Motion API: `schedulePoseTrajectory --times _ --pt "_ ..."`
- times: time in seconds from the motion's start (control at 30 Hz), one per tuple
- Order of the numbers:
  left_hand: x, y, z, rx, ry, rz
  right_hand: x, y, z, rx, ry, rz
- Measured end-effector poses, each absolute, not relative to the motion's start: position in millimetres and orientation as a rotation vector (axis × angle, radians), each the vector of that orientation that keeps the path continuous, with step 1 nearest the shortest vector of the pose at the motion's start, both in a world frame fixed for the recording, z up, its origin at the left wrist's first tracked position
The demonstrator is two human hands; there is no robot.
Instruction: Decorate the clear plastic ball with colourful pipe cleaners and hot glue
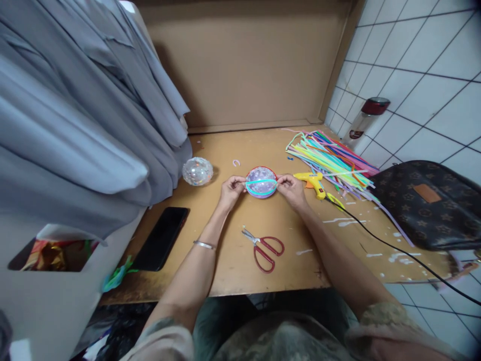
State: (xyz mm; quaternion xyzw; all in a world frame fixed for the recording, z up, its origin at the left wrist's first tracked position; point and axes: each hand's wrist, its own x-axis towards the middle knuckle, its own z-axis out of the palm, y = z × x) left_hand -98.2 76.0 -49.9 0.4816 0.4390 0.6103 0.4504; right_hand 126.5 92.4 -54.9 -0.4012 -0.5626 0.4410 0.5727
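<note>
A clear, round ball (260, 174) with pale speckles sits at the middle of the table. Turquoise strips cross its front and a red strip runs along its upper edge. My left hand (233, 190) pinches at the ball's left side, by one end of the turquoise strip. At the opposite side my right hand (292, 190) pinches the strip's other end. Red-handled scissors (263, 247) lie below the ball. Just right of my right hand is a yellow glue gun (316, 183) with a black cord.
Coloured pipe cleaners (330, 160) are piled at the back right, near a bottle (363, 125) and a dark bag (424, 205). Another clear ball (197, 171), a black phone (162, 238) and a grey cloth (124, 110) are to the left.
</note>
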Motion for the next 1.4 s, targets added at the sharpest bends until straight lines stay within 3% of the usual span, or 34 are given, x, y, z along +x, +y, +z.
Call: schedulePoseTrajectory --times 0.9,1.4 --pt "-89.7 65.7 -44.1 1.308 1.048 1.524 131.5 88.1 -45.9 -0.981 -1.347 0.998" --pt "-95.4 66.2 -47.8 1.928 1.137 1.627 130.2 88.5 -46.9 -0.972 -1.357 0.998"
